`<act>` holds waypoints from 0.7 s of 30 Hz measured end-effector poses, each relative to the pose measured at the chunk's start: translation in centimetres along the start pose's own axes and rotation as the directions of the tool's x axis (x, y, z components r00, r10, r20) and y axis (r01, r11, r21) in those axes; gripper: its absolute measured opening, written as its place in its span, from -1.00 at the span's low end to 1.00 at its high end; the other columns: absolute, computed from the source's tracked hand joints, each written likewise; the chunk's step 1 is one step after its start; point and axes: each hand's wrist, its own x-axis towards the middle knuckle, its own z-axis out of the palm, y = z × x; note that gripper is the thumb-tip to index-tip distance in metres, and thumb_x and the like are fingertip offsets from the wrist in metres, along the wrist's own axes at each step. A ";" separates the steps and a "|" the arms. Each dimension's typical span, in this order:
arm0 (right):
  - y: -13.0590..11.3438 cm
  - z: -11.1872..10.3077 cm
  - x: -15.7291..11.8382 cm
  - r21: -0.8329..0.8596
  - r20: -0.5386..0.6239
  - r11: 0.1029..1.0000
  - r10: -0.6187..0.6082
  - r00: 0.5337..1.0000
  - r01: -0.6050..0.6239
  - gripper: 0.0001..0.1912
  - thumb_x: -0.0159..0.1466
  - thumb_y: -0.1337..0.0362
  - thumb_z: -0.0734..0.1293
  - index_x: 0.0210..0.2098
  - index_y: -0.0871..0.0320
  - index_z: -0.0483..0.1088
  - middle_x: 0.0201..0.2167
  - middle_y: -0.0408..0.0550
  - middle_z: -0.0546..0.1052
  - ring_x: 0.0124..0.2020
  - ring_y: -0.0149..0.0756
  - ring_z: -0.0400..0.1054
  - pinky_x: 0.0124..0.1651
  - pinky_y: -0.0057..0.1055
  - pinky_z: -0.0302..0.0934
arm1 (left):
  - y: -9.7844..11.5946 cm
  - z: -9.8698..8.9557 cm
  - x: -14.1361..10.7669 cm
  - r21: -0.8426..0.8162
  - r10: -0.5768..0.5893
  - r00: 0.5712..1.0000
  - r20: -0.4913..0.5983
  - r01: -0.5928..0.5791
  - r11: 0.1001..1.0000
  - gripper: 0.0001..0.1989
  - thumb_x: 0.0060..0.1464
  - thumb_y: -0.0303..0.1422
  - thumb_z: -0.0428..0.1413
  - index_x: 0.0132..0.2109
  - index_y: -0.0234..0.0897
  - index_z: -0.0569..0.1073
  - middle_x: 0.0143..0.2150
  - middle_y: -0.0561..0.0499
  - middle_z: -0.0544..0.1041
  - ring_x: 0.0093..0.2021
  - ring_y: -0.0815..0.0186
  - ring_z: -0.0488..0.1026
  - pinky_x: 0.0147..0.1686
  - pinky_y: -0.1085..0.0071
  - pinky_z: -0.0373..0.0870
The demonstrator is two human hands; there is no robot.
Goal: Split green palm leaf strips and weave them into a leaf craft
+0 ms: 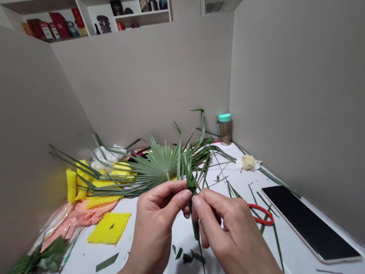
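Between my two hands, above the white table, is a piece of folded green palm leaf [192, 182] with long strips rising from its top. My left hand [157, 218] pinches it from the left between thumb and fingers. From the right, my right hand [224, 225] pinches the same leaf just below, fingertips nearly touching the left ones. A dark narrow end of the leaf hangs under the fingers, and a thin stem runs down from it. Part of the folded leaf is hidden behind my fingers. Small cut leaf bits [187, 258] lie on the table below.
A fan palm leaf [156, 163] and loose strips spread behind my hands. Yellow foam pieces [109, 227] and pink material [78, 215] lie left. Red-handled scissors [265, 215], partly hidden, and a black-screened tablet [307, 222] lie right. A teal-lidded bottle [225, 129] stands in the back corner.
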 end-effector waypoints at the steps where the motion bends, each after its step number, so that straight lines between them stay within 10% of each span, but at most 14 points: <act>1: 0.0 0.0 0.0 -0.009 0.011 1.000 0.004 1.000 -0.004 -0.57 0.40 0.14 0.07 -0.53 0.08 0.32 -0.75 -0.19 0.33 -0.64 -0.34 0.23 -0.49 -0.37 -0.05 | 0.0 0.1 0.0 -0.006 -0.001 1.000 -0.016 0.001 1.000 -0.90 -0.12 -0.42 0.40 -0.36 -0.27 0.67 -0.54 0.07 0.55 -0.53 0.44 0.41 -0.44 0.55 0.42; 21: 0.4 0.5 -0.4 -0.117 -0.094 0.991 -0.076 0.993 0.065 -0.64 0.36 0.26 0.12 -0.58 0.08 0.07 -0.70 -0.25 0.21 -0.66 -0.42 0.05 -0.52 -0.38 -0.14 | -0.2 0.2 -0.7 0.005 0.071 0.997 0.034 -0.071 0.997 -0.89 -0.05 -0.35 0.40 -0.31 -0.23 0.67 -0.50 0.09 0.53 -0.46 0.43 0.43 -0.37 0.56 0.46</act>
